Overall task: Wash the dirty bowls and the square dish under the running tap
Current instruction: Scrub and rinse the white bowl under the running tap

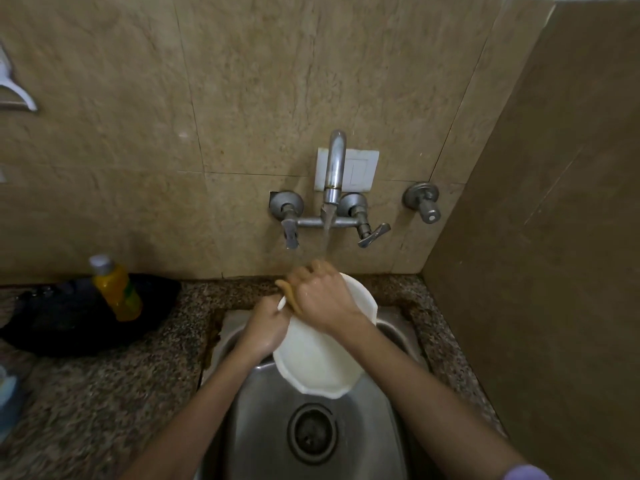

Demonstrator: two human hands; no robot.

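A white dish [313, 362] with a scalloped rim is held tilted over the steel sink [263, 441], its back facing me. My left hand [268, 329] grips its left edge. My right hand [320, 294] holds a yellow-brown scrubber [291, 296] against the dish's upper edge. Water runs from the wall tap [335, 168] onto my right hand and the dish. No other bowls show in the view.
A yellow dish-soap bottle [116, 289] stands in a black pan [79, 317] on the speckled granite counter [104, 410] at the left. The sink drain [312, 433] lies below the dish. A brown wall [554, 271] closes the right side.
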